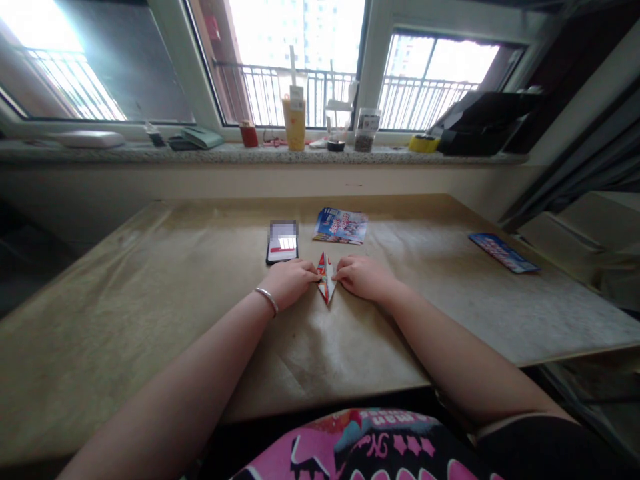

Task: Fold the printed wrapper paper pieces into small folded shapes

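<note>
A folded piece of printed paper, red, white and multicoloured, lies on the table between my hands as a narrow diamond with pointed ends. My left hand pinches its left edge with thumb and fingertips; a silver bangle is on that wrist. At the right edge, my right hand grips the paper with its fingers curled. Just beyond my left hand lies a phone with a lit screen. Behind the paper is a small stack of blue printed leaflets.
A tan cover spreads over the table. Another blue leaflet lies near the right edge. On the windowsill stand a tall yellow drink cup, a red container, a roll of yellow tape and a black box.
</note>
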`<state>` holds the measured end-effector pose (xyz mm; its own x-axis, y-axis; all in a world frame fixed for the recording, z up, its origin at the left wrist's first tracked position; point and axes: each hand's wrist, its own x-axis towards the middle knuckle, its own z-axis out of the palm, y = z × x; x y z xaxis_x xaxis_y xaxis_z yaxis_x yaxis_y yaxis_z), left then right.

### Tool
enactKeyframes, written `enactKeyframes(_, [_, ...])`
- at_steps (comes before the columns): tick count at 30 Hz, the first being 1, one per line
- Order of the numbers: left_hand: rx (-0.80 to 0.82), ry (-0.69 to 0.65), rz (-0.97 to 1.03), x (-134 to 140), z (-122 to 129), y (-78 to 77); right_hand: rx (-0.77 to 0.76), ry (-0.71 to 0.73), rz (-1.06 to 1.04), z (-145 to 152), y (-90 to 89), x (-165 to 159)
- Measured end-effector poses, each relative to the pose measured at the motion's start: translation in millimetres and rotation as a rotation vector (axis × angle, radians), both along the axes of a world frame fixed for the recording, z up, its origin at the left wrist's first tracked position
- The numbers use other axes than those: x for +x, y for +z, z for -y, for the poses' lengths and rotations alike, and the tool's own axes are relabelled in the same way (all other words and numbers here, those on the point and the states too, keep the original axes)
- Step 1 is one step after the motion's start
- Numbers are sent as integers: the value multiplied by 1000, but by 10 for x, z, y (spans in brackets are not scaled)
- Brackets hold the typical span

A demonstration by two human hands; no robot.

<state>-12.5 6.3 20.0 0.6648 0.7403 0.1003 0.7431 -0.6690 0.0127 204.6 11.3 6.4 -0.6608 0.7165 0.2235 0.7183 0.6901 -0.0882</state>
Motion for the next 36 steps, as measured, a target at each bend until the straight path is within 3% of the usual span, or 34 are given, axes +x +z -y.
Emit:
enactKeyframes(20, [-19,-90,52,-116,-22,-28,-38,-99,33,125,106,-4])
enactKeyframes(28, [66,-265,151,-68,10,-83,-14,-117,4,86,-15,-33])
enactKeyframes(36, [117,-216,146,-3,53,-139,45,-122,-108,-18,-157,-24])
